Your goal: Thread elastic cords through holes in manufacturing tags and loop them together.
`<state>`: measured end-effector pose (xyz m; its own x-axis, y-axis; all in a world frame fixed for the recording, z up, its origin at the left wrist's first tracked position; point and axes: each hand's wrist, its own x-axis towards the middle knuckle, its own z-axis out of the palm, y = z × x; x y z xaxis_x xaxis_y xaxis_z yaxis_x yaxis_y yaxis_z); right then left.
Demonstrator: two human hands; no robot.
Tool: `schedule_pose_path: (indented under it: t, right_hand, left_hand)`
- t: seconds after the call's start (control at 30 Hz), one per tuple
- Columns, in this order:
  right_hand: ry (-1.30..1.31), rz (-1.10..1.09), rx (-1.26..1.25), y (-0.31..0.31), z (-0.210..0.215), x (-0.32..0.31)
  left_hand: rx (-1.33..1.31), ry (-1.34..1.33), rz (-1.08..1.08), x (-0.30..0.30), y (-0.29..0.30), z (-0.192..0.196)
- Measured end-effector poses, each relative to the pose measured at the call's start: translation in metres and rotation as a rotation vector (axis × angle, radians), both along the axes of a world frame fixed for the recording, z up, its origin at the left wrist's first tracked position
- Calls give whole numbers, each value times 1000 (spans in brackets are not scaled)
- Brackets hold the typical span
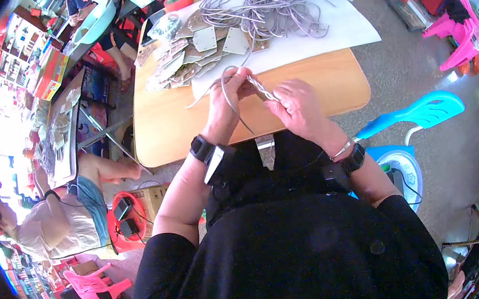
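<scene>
Over the near edge of the worktop point(315, 90), the left hand point(232, 94) pinches a grey cord point(228, 100) (looping down past the wrist) while the right hand point(297, 107) grips a small card point(261, 90) between them. More cords point(276, 6) and cards point(182, 58) lie farther back.

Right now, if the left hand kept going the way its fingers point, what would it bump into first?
Probably the pile of flat cards on the table, past the grey cord that the left hand holds; depth is unclear.
</scene>
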<state>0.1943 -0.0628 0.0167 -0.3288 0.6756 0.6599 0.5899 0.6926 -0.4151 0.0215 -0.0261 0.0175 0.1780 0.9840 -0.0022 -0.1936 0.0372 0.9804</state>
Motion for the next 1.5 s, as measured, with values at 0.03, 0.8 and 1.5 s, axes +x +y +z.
schedule_pose_path:
  t: [0.03, 0.8, 1.5]
  right_hand:
    - [4, -6, -4, -2, 0, 1]
    - [380, -45, -132, -14, -3, -22]
    - [69, -101, -59, -38, -3, -4]
  left_hand:
    - [9, -4, 27, 0, -4, -2]
    - [82, -238, 277, -7, -4, -24]
    - [70, -258, 87, -10, -46, -3]
